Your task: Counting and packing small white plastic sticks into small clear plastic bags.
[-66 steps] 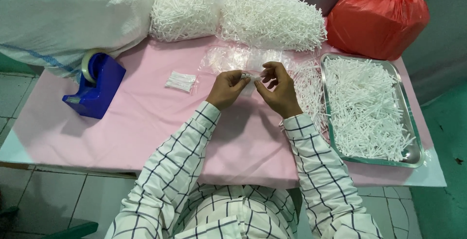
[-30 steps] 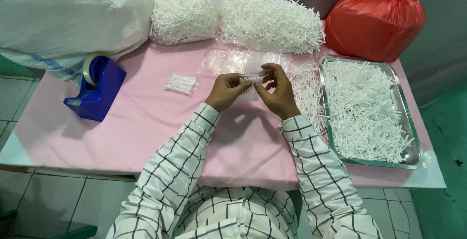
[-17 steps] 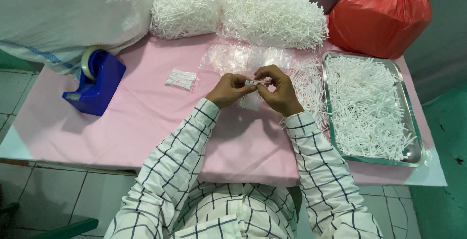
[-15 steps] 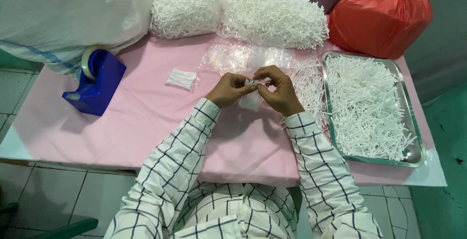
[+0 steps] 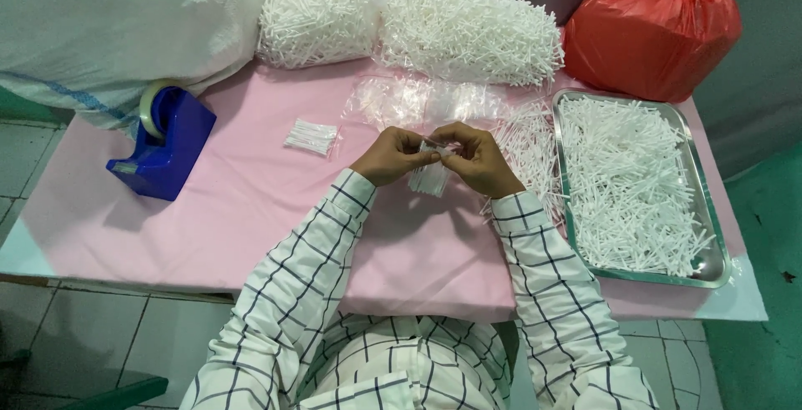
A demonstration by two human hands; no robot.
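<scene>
My left hand (image 5: pixel 388 156) and my right hand (image 5: pixel 478 159) meet over the pink table cover (image 5: pixel 251 210), both pinching the top of a small clear bag of white sticks (image 5: pixel 429 178) that hangs between them. A filled, closed small packet of sticks (image 5: pixel 311 137) lies to the left of my hands. Empty clear bags (image 5: pixel 418 99) lie just beyond my fingers. To the right, loose white sticks (image 5: pixel 526 155) spill on the cloth beside a steel tray (image 5: pixel 710 266) heaped with sticks.
A blue tape dispenser (image 5: pixel 165 144) stands at the left. Two big bags of white sticks (image 5: pixel 468 30) and a large white sack (image 5: pixel 109 26) line the back. A red plastic bag (image 5: pixel 652 34) sits at the back right. Tiled floor shows below.
My hands have lowered slightly toward me, and the small bag has turned from lying level between my fingers to hanging down from them.
</scene>
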